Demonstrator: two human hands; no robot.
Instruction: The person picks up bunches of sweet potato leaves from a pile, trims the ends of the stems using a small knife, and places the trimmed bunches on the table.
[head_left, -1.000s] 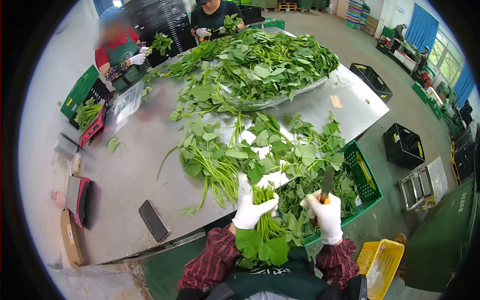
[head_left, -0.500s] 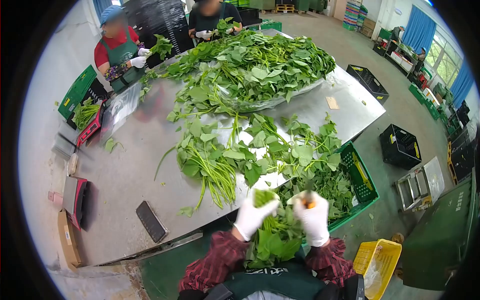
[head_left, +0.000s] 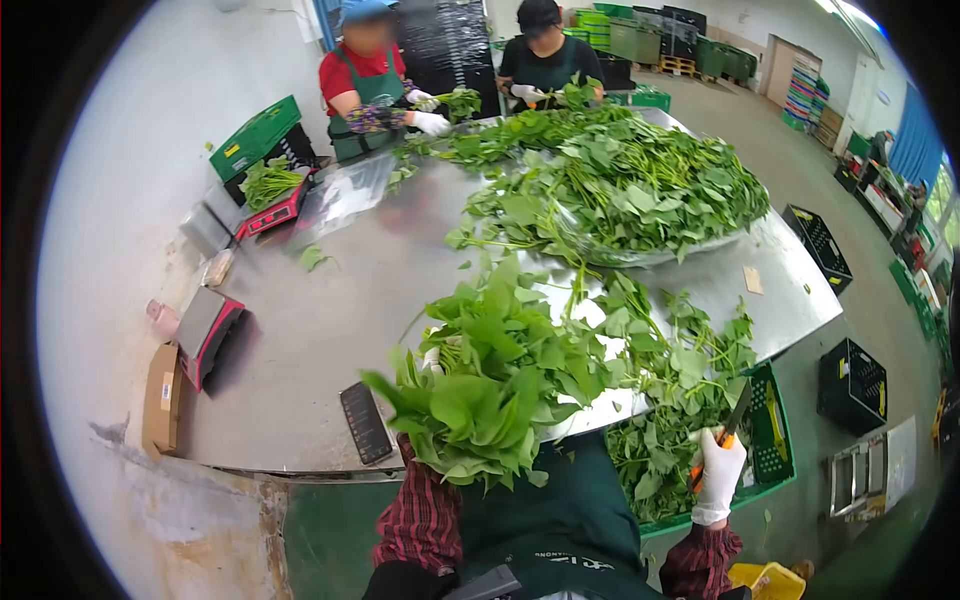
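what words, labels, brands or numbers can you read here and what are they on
"ANONG", on the wearer's green apron; letters before it unclear, larger white characters beside it unreadable
Label on the cardboard box: too small
Phone screen: too blurred
Panel of the far red scale: too small

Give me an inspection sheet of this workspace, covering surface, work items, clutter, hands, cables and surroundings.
Surface: metal table, glare patches, a stray leaf.
Work items: large pile of greens on the table; loose stems nearer; green crate of greens at the edge.
Clutter: phone near the front edge; nearer scale, pink item and cardboard box at left.
Left hand: holding a leafy bunch, mostly hidden by leaves.
Right hand: gloved, gripping an orange-handled knife, blade up, over the crate.
Cables: nothing seen near the hands.
Surroundings: two co-workers across the table, handling greens; black crates and a yellow basket on the floor.
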